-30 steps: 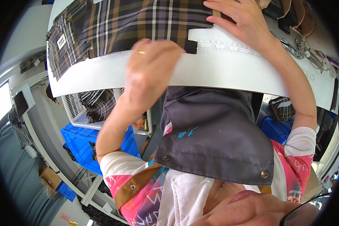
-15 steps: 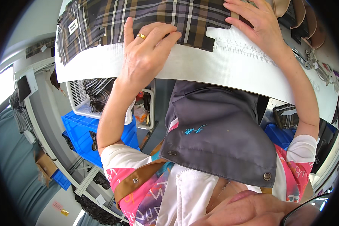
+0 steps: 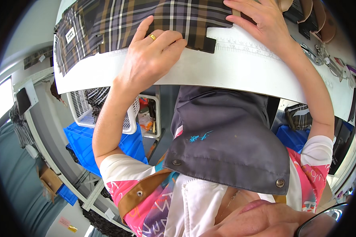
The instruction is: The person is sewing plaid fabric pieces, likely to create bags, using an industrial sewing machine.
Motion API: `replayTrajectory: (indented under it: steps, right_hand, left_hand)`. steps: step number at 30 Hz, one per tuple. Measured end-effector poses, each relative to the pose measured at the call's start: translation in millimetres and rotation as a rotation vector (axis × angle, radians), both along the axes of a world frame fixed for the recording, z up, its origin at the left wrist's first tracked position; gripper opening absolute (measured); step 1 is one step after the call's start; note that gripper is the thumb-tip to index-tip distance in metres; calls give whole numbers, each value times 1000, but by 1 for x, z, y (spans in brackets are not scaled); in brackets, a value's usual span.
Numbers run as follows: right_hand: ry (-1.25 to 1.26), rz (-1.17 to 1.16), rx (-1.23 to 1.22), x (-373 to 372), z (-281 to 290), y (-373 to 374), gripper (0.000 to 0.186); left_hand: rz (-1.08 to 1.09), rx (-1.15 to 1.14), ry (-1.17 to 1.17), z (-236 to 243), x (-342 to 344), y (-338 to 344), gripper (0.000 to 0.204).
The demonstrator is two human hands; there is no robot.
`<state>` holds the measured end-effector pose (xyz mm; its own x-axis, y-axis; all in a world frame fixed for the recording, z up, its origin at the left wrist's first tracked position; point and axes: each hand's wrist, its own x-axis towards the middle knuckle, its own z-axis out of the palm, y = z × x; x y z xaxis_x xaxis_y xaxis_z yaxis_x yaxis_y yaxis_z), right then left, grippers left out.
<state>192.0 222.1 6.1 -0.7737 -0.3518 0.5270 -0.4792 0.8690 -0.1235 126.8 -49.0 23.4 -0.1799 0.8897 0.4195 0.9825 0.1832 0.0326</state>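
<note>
Both my hands on a length of plaid cloth, laid along the ruler marks

The cloth lies on the white table in front of me, running past the top of the view, so I cannot see its far edge. As far as it shows, its long axis runs left to right across my body. The stepped, notched end points right, and the near edge follows the ruler marks; I take it that the cloth is set there so the edge can be checked against a straight line.

My left hand is palm down at the near edge, one finger stretched away over the plaid and the others bent, their tips close together. I cannot tell whether they pinch the edge or only press it. My right hand is spread at the right end, thumb well apart from the fingers, resting there without a closed grip. With my hands so far apart, I judge that one steadies the end while the other minds the edge, which would hold the weave flat.

To the left, touching or overlapping the cloth, lies more plaid fabric with a white label. Below the table edge stands a white basket above a blue crate.
</note>
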Motion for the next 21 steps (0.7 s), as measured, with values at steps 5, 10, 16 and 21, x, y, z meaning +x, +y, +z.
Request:
replayTrajectory:
  steps: [5,10,16,21]
  right_hand:
    - [-38,-22,12,2,5,-2,35]
    - [-53,-28,7,1,6,-3,36]
    - [-49,-25,3,2,4,-2,36]
    - [-6,1,8,-1,-3,1,35]
  left_hand:
    - [61,24,-47,-2,2,1,17]
    - [11,64,36,-8,5,-1,18]
    - [-8,108,73,-15,5,1,18]
    - [-6,91,72,-14,3,0,16]
